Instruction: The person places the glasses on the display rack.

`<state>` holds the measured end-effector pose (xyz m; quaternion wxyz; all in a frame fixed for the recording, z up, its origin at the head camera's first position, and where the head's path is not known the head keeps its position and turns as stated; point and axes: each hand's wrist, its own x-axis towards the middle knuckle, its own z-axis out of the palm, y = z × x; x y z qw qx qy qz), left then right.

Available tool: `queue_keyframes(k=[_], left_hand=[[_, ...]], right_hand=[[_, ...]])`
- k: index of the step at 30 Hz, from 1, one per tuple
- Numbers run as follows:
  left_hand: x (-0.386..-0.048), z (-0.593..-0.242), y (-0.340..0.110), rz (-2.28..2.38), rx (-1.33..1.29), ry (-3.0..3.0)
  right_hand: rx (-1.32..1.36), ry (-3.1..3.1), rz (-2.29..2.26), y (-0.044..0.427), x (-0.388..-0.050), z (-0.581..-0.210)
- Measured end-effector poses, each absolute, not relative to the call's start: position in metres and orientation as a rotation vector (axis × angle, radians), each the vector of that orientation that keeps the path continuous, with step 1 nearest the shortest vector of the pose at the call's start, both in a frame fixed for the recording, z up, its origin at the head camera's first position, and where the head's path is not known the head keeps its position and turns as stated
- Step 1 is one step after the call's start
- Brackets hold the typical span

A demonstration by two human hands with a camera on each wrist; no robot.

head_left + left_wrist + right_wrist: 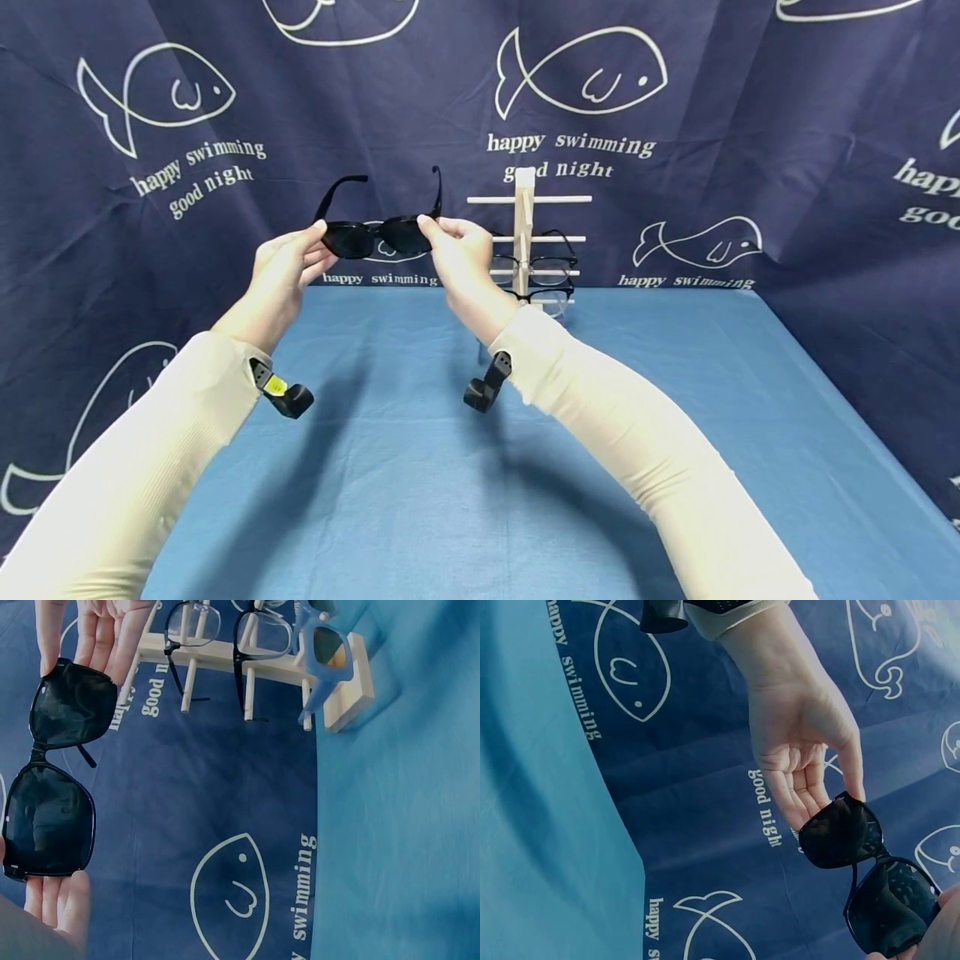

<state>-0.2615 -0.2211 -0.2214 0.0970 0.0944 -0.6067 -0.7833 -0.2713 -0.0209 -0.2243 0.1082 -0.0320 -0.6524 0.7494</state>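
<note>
A pair of black sunglasses (348, 242) is held up in the air between both hands, temples unfolded and pointing away. My left hand (279, 271) pinches its left front corner between thumb and fingers. At the opposite corner, my right hand (467, 265) grips the frame near the hinge. In the left wrist view the dark lenses of the sunglasses (51, 817) face the camera, with the right hand (94, 630) above and the left hand's fingers (67, 904) below. The right wrist view shows the left hand (802, 727) clearly, while the right hand is mostly cut off.
Behind the right hand stands a wooden eyewear rack (524, 212) with pegs. Dark-framed glasses (551, 271) and blue-framed glasses (330, 660) hang on it. A blue cloth (405, 475) covers the table, and a navy fish-print curtain (420, 100) hangs at the back and sides.
</note>
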Motion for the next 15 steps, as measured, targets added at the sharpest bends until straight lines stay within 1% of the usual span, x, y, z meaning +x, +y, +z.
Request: queue_keyframes(k=[15], left_hand=[[-0.268, -0.221, -0.203, -2.404, 0.186, -1.737]], right_hand=[[-0.114, -1.963, 2.242, 0.006, -0.273, -0.211]])
